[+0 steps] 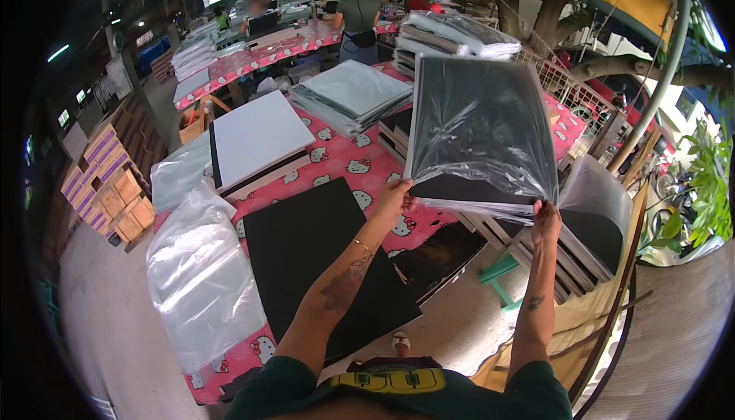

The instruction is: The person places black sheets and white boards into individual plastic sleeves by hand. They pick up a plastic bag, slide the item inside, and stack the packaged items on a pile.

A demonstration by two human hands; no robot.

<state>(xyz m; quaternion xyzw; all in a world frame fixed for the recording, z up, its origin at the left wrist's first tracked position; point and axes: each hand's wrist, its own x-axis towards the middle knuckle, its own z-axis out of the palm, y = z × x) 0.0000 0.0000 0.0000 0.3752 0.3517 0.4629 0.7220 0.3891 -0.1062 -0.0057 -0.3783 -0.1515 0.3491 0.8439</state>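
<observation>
A large black board in a clear plastic sleeve (pixel 482 114) is tilted up in front of me, above the right side of the table. Its near edge, where the plastic lies crumpled, is pinched at one corner by my left hand (pixel 394 198). At the other corner my right hand (pixel 546 221) grips the same plastic. Below my left forearm, a bare black board (pixel 306 259) lies flat on the table. A stack of black-faced boards (pixel 586 263), some in plastic, stands under and beside my right hand.
A pink patterned cloth (pixel 356 148) covers the table. On it lie clear plastic sleeves (pixel 203 290), a white board stack (pixel 260 140) and plastic-wrapped sheets (pixel 352 91). A green stool (pixel 501 274) stands below. Cartons (pixel 107 156) are piled at left; another person (pixel 358 18) stands beyond.
</observation>
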